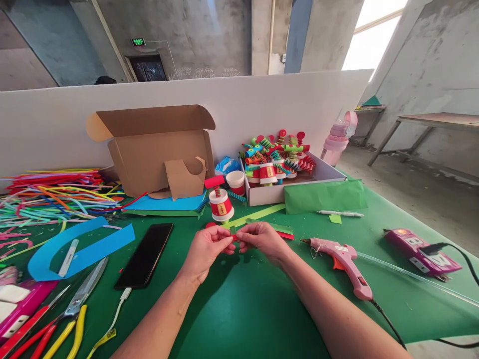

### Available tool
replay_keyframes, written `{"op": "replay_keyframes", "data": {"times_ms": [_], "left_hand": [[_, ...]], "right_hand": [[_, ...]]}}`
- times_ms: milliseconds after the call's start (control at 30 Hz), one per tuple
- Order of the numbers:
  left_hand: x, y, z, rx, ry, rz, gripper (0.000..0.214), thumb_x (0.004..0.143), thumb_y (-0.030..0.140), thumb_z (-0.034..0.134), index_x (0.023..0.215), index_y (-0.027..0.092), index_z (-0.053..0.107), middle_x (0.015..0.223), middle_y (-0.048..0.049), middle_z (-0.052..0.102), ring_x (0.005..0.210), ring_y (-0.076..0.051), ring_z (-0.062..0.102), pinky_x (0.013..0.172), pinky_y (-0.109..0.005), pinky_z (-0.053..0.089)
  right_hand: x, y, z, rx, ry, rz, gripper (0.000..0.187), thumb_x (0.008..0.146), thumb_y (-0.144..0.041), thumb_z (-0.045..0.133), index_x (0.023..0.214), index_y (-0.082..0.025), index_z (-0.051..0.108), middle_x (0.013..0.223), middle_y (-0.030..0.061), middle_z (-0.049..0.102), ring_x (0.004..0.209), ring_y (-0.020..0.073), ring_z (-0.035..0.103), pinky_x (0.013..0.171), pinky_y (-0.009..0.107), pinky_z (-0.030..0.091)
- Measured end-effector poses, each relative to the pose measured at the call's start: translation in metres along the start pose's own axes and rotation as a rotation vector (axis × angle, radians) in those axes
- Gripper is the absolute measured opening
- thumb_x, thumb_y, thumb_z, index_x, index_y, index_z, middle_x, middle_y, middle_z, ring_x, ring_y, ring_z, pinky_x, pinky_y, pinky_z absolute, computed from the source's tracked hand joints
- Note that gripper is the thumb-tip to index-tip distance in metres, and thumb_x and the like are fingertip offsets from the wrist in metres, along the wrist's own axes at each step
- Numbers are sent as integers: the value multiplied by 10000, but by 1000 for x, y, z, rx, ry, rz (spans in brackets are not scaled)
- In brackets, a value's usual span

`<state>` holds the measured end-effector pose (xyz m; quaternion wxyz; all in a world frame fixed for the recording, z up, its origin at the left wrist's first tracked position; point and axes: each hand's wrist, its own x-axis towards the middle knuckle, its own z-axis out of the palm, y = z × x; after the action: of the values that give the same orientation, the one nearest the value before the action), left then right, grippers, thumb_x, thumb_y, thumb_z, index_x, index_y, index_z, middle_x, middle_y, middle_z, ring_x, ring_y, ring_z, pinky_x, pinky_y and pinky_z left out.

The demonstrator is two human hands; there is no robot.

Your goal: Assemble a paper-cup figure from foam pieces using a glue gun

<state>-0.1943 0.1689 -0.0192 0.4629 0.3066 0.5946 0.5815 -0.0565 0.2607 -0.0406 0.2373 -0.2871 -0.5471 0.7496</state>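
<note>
My left hand [207, 248] and my right hand [263, 239] meet over the middle of the green table, fingertips pinched. Between them are crossed red and green paper strips [233, 231], folded small where the fingers press. The strips' loose ends [281, 230] stick out to the right behind my right hand. Just beyond my left hand stands a red and white paper cup figure [221, 205] with a red paper roll on a folded paper spring. A light green paper strip [262, 214] lies behind the hands.
At right lie a pink glue gun [342, 259], a purple power strip [421, 252] and a pen [340, 214]. A box [258, 198] of paper cup figures stands behind. At left are a phone [145, 256], scissors [80, 294], a blue paper strip [93, 254] and pipe cleaners [63, 192].
</note>
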Motion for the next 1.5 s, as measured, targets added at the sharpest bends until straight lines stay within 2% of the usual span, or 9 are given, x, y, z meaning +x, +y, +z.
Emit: {"op": "replay_keyframes", "data": {"times_ms": [167, 267, 467, 633, 833, 1000, 1167, 1300, 1500], "left_hand": [[0, 1, -5, -38, -80, -22, 324, 565, 274, 857, 818, 136, 707, 707, -37, 702, 594, -144, 649, 574, -268, 557], [0, 2, -9, -28, -129, -12, 294, 606, 289, 838, 826, 129, 725, 763, -55, 699, 667, -162, 656, 570, -264, 559], [3, 1, -11, -50, -75, 8, 249, 560, 258, 846, 735, 119, 737, 685, -41, 676, 605, -149, 639, 598, -286, 572], [3, 0, -9, -69, -86, -18, 236, 552, 236, 843, 723, 118, 730, 678, -53, 691, 571, -149, 641, 579, -288, 573], [2, 3, -9, -88, -107, -43, 330, 622, 397, 830, 743, 116, 705, 679, -52, 674, 568, -147, 637, 523, -272, 567], [3, -1, -7, -76, -43, -26, 340, 530, 350, 884, 682, 121, 683, 637, -33, 667, 544, -135, 632, 537, -261, 568], [5, -5, -3, -140, 97, 28, 338, 502, 339, 871, 680, 125, 679, 655, -42, 687, 534, -133, 616, 537, -270, 546], [7, -12, 0, -52, 196, 165, 264, 576, 354, 819, 680, 150, 688, 599, -7, 658, 529, -122, 573, 544, -246, 497], [8, -22, -3, 235, 298, 338, 99, 687, 295, 733, 700, 199, 713, 649, 1, 695, 592, -139, 593, 590, -223, 459]], "right_hand": [[-2, -4, 0, 5, -9, 20, 458, 516, -529, 865, 680, -129, 712, 563, 1, 657, 510, 102, 595, 579, 259, 482], [-3, -6, 0, 0, -14, 12, 456, 524, -530, 862, 663, -126, 702, 549, 0, 648, 499, 100, 588, 569, 256, 475], [-4, -6, 2, 12, -17, 13, 442, 535, -511, 863, 683, -126, 705, 567, 1, 654, 510, 104, 596, 569, 259, 487], [-2, -2, 2, 39, 2, 28, 429, 532, -487, 873, 699, -128, 706, 600, 8, 670, 530, 105, 609, 596, 267, 513], [-2, -2, 2, 24, -18, 29, 411, 555, -476, 868, 676, -127, 689, 568, -4, 647, 503, 99, 590, 564, 262, 514], [-3, -2, 3, 20, -26, 32, 382, 579, -452, 865, 664, -122, 691, 563, 1, 653, 505, 98, 602, 572, 250, 524], [-3, 0, 8, 236, -12, 69, 249, 709, -330, 814, 798, -123, 709, 698, 38, 707, 598, 111, 663, 667, 255, 568], [-3, 4, 17, 426, -42, 131, 228, 712, -226, 809, 870, -121, 683, 762, 57, 732, 686, 135, 708, 774, 284, 579], [-2, 12, 24, 493, -26, 137, 342, 603, -285, 897, 803, -111, 681, 745, 50, 724, 654, 124, 692, 745, 267, 586]]}}
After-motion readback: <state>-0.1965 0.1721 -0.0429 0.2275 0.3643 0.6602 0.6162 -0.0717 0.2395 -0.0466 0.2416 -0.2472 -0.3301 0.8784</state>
